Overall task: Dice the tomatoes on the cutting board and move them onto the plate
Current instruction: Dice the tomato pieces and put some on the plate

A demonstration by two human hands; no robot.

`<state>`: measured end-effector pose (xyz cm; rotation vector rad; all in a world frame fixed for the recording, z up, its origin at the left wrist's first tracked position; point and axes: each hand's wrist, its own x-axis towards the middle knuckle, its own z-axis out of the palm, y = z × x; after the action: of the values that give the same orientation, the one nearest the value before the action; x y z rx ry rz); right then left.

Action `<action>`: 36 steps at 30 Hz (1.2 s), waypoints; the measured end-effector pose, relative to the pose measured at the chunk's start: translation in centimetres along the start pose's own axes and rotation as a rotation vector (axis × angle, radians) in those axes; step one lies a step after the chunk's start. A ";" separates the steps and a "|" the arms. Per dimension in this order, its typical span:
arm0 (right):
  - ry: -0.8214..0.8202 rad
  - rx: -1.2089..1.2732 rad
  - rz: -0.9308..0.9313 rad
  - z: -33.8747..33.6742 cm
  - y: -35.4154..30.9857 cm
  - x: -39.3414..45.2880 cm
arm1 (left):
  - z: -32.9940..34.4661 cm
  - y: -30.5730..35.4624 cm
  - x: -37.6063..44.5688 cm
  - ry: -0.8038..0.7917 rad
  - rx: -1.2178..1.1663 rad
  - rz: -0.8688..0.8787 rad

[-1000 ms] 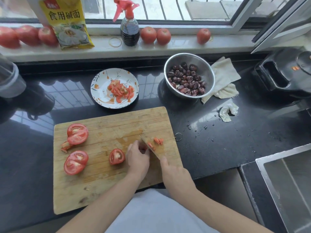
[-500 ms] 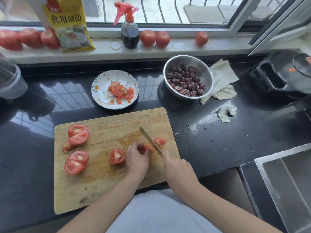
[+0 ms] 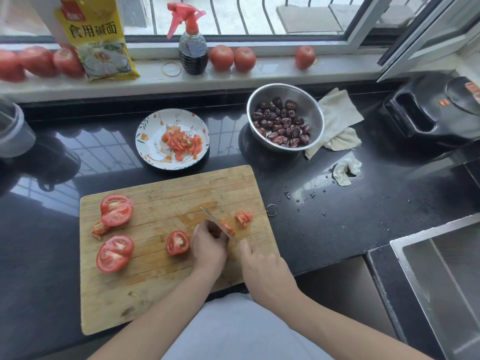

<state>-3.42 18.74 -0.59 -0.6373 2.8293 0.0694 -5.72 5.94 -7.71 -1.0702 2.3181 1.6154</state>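
Note:
A wooden cutting board (image 3: 145,302) lies on the black counter. My left hand (image 3: 209,246) holds a small tomato piece (image 3: 217,231) down with curled fingers. My right hand (image 3: 262,268) grips a knife (image 3: 215,224) whose blade lies against that piece. Cut bits (image 3: 243,218) sit just right of the blade. A tomato wedge (image 3: 178,242) lies left of my left hand. Two halved tomatoes (image 3: 116,209) (image 3: 115,253) rest at the board's left. The patterned plate (image 3: 149,131) behind the board holds diced tomato (image 3: 181,142).
A steel bowl of dark dates (image 3: 285,118) stands right of the plate, with cloths (image 3: 337,118) beside it. Whole tomatoes (image 3: 232,58), a spray bottle (image 3: 192,48) and a yellow bag (image 3: 96,40) line the windowsill. A sink (image 3: 446,276) is at the lower right, a black appliance (image 3: 436,110) behind it.
The knife blade lifted off the board and has come down again on the piece under my left hand. A few cut bits lie further right. The view has shifted slightly.

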 end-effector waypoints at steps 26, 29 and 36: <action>-0.270 0.039 0.004 -3.2 1.7 -1.1 | 0.3 -0.2 0.3 0.035 0.054 0.029; -0.188 0.050 0.044 -1.5 0.8 -0.2 | 0.3 -0.2 0.2 0.033 0.050 0.015; -0.152 0.029 0.034 0.3 -1.3 4.0 | 0.0 0.1 0.1 0.028 0.036 0.013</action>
<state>-6.27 15.97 -1.86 -0.5532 2.6897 0.0790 -5.90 5.94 -7.71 -1.0792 2.3667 1.5661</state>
